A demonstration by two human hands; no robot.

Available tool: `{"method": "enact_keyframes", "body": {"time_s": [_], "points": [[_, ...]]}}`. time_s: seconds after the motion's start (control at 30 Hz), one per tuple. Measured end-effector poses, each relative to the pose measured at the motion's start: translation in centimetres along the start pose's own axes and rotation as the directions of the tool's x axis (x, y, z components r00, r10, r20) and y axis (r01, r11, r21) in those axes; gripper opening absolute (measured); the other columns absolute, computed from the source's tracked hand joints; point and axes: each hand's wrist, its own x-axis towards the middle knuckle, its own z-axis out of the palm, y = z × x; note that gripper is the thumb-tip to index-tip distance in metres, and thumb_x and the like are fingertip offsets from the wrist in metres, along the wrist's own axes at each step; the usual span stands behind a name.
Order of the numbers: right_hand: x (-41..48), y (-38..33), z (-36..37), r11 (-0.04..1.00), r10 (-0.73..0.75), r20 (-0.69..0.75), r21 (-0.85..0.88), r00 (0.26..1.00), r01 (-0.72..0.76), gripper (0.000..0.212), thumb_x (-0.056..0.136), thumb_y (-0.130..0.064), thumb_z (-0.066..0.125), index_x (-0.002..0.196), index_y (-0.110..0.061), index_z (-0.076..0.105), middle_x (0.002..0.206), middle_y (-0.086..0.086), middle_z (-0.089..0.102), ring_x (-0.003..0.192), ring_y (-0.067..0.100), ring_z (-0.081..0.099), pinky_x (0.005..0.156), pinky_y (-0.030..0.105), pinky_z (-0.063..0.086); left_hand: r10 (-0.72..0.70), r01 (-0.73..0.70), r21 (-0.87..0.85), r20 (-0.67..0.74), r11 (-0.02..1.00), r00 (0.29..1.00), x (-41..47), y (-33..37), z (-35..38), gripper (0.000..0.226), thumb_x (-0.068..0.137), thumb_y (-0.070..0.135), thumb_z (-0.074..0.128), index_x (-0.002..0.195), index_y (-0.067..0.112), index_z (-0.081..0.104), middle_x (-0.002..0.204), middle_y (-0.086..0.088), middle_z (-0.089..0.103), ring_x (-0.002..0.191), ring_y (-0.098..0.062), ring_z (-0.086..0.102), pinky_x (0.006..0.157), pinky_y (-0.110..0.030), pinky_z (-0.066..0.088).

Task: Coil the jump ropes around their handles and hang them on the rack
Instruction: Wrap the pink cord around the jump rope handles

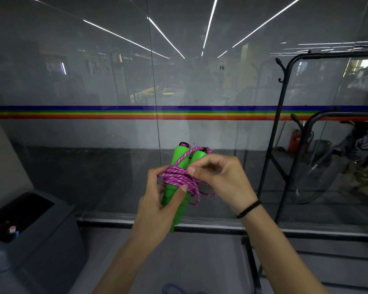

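Note:
Two green jump-rope handles [180, 157] are held together upright in front of me, with a pink braided rope [179, 179] wound several times around their middle. My left hand [157, 202] grips the handles from below, thumb pressed on the coils. My right hand [219, 179] pinches the pink rope at the right side of the coil; a short loop hangs below it. A black metal rack [283, 107] with hooks stands to the right, against the glass wall.
A glass wall with a rainbow stripe [115, 112] is straight ahead. A dark grey bin [30, 234] stands at the lower left. A bit of blue rope [174, 289] lies on the floor at the bottom edge. Dark items hang on the rack's right side.

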Motion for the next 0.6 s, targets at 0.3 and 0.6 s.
{"method": "enact_keyframes", "body": {"time_s": [0.3, 0.6], "points": [[0.2, -0.5, 0.9, 0.927, -0.150, -0.077, -0.357, 0.986, 0.113, 0.009, 0.084, -0.020, 0.063, 0.076, -0.022, 0.060, 0.070, -0.009, 0.064, 0.065, 0.005, 0.059, 0.065, 0.024, 0.050, -0.040, 0.042, -0.093, 0.033, 0.995, 0.999, 0.5, -1.0, 0.3, 0.045, 0.073, 0.042, 0.060, 0.115, 0.036, 0.043, 0.103, 0.009, 0.066, 0.086, -0.001, 0.067, 0.071, -0.016, 0.052], [1.0, -2.8, 0.5, 0.973, -0.192, 0.001, -0.130, 0.981, 0.191, 0.018, 0.089, -0.012, 0.056, 0.076, -0.024, 0.053, 0.064, 0.000, 0.061, 0.057, 0.008, 0.062, 0.060, 0.022, 0.055, -0.164, 0.179, -0.102, 0.141, 0.979, 0.976, 0.7, -2.7, 1.4, 0.060, 0.077, 0.051, 0.059, 0.130, 0.038, 0.036, 0.111, 0.006, 0.064, 0.094, -0.017, 0.067, 0.084, -0.043, 0.056]]}}
